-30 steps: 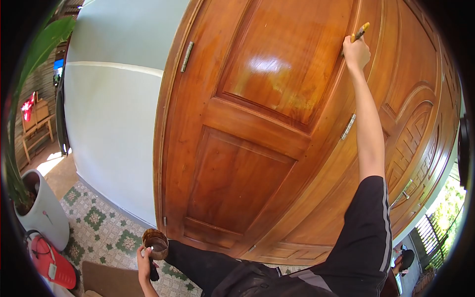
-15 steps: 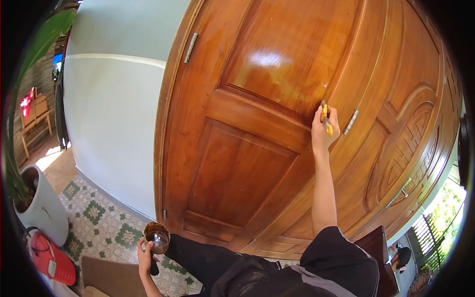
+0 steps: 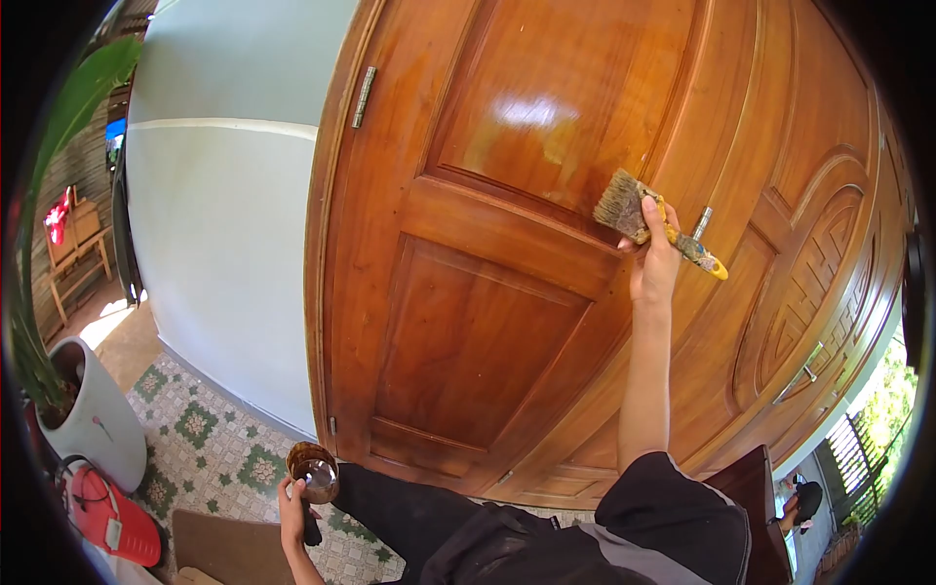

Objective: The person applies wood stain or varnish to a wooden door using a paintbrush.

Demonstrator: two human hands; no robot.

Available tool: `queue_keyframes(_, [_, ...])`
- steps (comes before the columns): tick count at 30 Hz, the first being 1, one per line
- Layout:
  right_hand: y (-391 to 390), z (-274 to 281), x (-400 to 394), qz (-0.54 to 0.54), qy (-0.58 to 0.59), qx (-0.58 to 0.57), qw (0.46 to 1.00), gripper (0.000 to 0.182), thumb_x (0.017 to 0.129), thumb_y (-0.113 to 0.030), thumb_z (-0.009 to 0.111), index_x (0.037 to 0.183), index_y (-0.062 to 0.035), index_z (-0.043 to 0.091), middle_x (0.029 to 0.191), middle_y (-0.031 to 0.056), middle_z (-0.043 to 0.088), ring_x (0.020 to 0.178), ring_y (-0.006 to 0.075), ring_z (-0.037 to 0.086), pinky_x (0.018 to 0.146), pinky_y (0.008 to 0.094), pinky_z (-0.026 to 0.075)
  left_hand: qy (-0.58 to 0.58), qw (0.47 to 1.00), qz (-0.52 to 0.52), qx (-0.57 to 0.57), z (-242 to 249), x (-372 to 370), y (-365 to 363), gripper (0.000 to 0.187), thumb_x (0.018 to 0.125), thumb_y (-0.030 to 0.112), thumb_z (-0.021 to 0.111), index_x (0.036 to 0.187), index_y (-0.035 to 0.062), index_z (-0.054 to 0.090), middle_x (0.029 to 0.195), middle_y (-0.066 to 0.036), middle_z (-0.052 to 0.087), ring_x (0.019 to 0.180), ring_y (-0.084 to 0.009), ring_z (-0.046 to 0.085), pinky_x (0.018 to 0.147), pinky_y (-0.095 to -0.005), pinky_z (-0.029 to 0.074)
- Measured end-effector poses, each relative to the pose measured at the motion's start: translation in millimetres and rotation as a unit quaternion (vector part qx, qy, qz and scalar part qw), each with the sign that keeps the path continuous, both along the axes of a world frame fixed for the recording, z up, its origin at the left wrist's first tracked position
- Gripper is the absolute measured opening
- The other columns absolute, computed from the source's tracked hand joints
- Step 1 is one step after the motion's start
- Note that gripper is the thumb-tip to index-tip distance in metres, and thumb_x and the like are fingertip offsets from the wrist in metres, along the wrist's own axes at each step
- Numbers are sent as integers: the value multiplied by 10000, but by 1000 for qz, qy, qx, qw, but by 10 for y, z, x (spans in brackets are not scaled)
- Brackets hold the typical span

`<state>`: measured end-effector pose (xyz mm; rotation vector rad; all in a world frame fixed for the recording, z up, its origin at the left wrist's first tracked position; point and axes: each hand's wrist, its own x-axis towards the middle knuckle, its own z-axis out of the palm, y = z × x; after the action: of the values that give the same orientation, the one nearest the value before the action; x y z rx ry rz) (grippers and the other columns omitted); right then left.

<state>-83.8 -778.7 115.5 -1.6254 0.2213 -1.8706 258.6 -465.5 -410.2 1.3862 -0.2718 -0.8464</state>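
Note:
My right hand (image 3: 654, 255) is closed round the handle of a wide paintbrush (image 3: 621, 207), with yellow paint showing on its stained grip. The brush's bristles point left, over the lower right corner of the upper panel of a varnished wooden door (image 3: 487, 229). A glossy patch shines on that panel, next to duller streaks. Low on the left, my left hand (image 3: 292, 507) grips a brown-stained cup (image 3: 310, 451) with liquid inside. A dark stick-like piece (image 3: 312, 527) hangs just below the cup, beside my fingers.
Left of the door is a pale wall (image 3: 229, 244). A tall white planter (image 3: 112, 424), a red container (image 3: 112, 522) and a brown mat (image 3: 224, 546) stand or lie on the patterned floor tiles. Another person (image 3: 804, 502) is at the far lower right.
My right wrist has turned, so the brush now shows its broad side with bristles to the left. The hand has shifted slightly right. The left hand still holds the cup.

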Motion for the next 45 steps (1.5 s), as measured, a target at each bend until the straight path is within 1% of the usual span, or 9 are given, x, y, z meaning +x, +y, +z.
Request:
queue_keyframes(8, [55,254,-37,105,77,17,991,243,1012,-253,635,1161,-63,659,970,19,725,796,90,675,574,251,531,-24,1000,6,-11,-70,31,-58,711,941,472,626,1445,32,387,1111,-199,573,560,-222,584,463,-341,531])
queue_keyframes(14, [258,80,211,185,7,68,980,263,1017,-257,622,1176,-50,659,987,34,732,796,118,682,607,266,536,-1,1000,0,-10,-29,19,-28,665,952,410,650,1436,44,377,1107,-193,610,627,-215,605,475,-322,533])
queue_keyframes(18, [229,88,300,203,70,37,976,246,997,-239,657,1162,-57,649,971,36,711,712,131,666,561,284,530,0,1000,-1,-9,34,-6,6,669,946,417,654,1430,45,380,1087,-193,607,610,-214,600,471,-315,528])
queue_keyframes(23, [451,226,664,-78,172,-107,976,283,957,-134,708,1214,-43,634,858,31,671,619,74,603,430,243,464,5,1000,-4,-3,-8,22,-27,676,936,424,663,1423,45,387,1068,-192,605,603,-212,600,465,-315,522])
queue_keyframes(29, [273,640,1322,-58,208,-220,951,200,963,-104,679,1152,-42,655,845,35,657,576,68,593,402,209,429,-18,1000,-1,-10,-72,16,-57,717,913,496,655,1414,45,412,931,-169,573,515,-217,580,461,-354,534])
queue_keyframes(33, [84,751,2133,-76,269,-356,892,158,951,-129,654,1085,-49,675,895,74,708,692,120,673,576,293,542,-15,1000,-4,-7,-15,15,-38,720,911,500,658,1407,37,418,961,-178,589,521,-214,584,459,-347,533])
queue_keyframes(36, [74,609,2506,-37,386,-314,867,195,919,-178,662,1065,-51,687,896,91,738,796,181,721,720,364,570,-18,1000,-4,-16,-60,41,-48,696,923,482,660,1406,44,417,965,-176,591,527,-210,582,459,-347,533])
queue_keyframes(38, [-120,574,2709,-202,491,-383,756,279,869,-249,687,1083,-72,717,934,115,766,904,258,746,798,393,581,11,1000,5,-23,-79,46,-41,641,929,379,707,1394,46,417,882,-156,631,511,-186,581,445,-331,522])
queue_keyframes(45, [-686,2000,2651,-247,326,-420,810,381,835,-355,703,1153,-152,755,980,165,759,924,315,747,836,411,593,8,1000,-1,-15,-50,29,-25,670,923,371,713,1412,27,411,832,-131,629,519,-176,584,456,-340,526])
